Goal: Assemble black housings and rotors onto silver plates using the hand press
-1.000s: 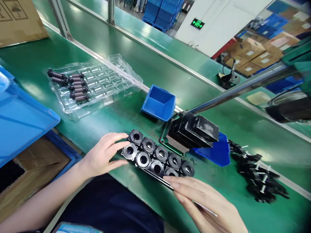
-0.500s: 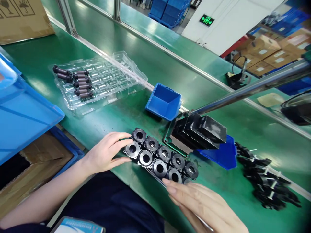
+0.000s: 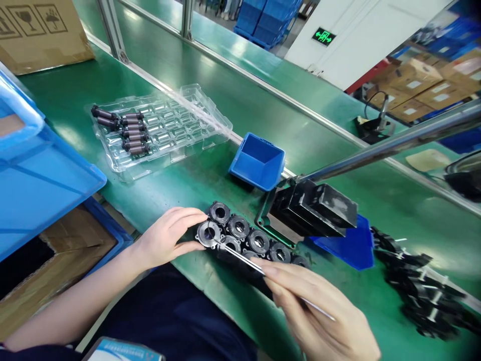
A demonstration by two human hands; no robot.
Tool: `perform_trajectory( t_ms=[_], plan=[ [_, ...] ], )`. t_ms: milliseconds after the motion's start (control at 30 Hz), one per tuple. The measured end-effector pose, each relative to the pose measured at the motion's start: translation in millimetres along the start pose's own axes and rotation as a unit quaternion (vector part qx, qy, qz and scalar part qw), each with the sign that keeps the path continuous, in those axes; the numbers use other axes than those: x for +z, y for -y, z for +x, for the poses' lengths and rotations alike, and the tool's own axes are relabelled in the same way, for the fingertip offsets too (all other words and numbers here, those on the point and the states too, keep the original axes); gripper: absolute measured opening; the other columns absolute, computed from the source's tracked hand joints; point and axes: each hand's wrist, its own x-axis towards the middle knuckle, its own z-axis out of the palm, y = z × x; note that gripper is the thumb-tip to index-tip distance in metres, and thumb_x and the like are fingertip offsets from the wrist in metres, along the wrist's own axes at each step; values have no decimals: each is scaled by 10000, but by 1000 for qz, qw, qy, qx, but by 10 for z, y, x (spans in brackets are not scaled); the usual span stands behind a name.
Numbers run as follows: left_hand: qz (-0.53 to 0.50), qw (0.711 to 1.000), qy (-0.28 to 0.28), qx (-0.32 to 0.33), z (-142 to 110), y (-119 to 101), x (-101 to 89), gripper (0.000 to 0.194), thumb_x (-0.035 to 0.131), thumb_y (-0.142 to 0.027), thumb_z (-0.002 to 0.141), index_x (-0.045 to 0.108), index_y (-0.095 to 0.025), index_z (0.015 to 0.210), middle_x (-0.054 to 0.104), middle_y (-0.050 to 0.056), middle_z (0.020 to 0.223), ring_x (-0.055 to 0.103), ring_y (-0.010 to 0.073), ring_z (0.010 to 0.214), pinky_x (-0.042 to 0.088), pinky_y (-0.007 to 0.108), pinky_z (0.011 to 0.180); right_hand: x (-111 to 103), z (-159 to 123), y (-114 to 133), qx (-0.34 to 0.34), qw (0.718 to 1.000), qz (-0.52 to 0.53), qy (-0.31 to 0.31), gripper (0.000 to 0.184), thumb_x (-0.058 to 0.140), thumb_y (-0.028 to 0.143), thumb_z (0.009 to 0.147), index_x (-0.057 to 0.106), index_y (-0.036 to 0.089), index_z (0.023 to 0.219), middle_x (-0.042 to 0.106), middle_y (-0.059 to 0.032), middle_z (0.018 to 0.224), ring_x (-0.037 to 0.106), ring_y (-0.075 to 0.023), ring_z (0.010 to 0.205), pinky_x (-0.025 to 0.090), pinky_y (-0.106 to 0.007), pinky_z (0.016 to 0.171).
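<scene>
Black round housings (image 3: 259, 242) with ring-shaped tops stand packed in two rows on the green bench. My left hand (image 3: 163, 236) is at their left end, its fingertips and thumb closed around the front-left housing (image 3: 208, 234). In my right hand (image 3: 315, 296) is a thin metal rod (image 3: 242, 257), pinched between thumb and fingers like a pen. Its tip reaches the edge of that front-left housing; whether it touches, I cannot tell. The right hand and rod hide part of the front row.
Behind stand a clear plastic tray (image 3: 169, 125) with several dark cylindrical parts (image 3: 133, 133), a blue bin (image 3: 257, 163) and a black block fixture (image 3: 311, 205). Black parts with white pins (image 3: 428, 286) lie to the right. Blue crates (image 3: 48, 175) stand at left. A metal bar (image 3: 391, 140) crosses the right side.
My right hand has turned and brought the rod up, so its tip now lies over the front-left housing. My left hand stays at the left end. The view has shifted slightly.
</scene>
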Motion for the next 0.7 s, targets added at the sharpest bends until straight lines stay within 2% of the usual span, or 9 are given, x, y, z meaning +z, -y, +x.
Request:
perform_trajectory(
  t_ms=[100,200,333,467,533,700],
  plan=[
    [6,999,-26,46,9,-6,-18,490,754,-287,915,567,-173,1353,700,148,1287,658,246,1243,561,427,1041,95,133,18,-53,998,-1,41,215,636,84,971,702,199,1140,789,-4,1076,757,-100,964,585,-190,898],
    [24,996,-24,78,-1,-4,-27,333,716,-213,942,629,-216,1264,763,80,1211,671,229,1253,525,429,1082,133,152,1,-51,998,6,44,225,637,72,966,692,190,1150,785,-8,1068,749,-90,970,576,-185,911],
    [33,996,-18,76,-28,9,-21,236,698,-196,956,664,-233,1187,793,38,1157,694,206,1224,508,412,1088,124,87,-46,-22,999,32,21,265,663,36,928,703,191,1139,784,-5,1057,745,-106,965,596,-205,902],
    [35,996,-14,81,-29,25,-23,214,705,-183,949,679,-217,1159,792,48,1166,692,200,1229,496,403,1095,129,89,-82,23,998,47,-40,261,685,34,914,722,213,1100,787,13,1033,748,-110,921,626,-211,866],
    [38,995,-13,88,-15,33,-30,185,707,-174,946,691,-216,1125,790,49,1174,693,199,1228,488,398,1099,145,125,-92,17,998,24,-48,280,688,35,918,721,217,1128,785,11,1063,749,-106,937,621,-206,890],
    [30,996,-21,84,27,55,-56,133,695,-180,957,704,-242,1074,800,29,1149,723,183,1169,500,379,1071,196,239,-100,-46,999,-21,-5,243,654,46,953,702,172,1155,782,-34,1102,743,-97,1027,582,-181,969]
  ],
)
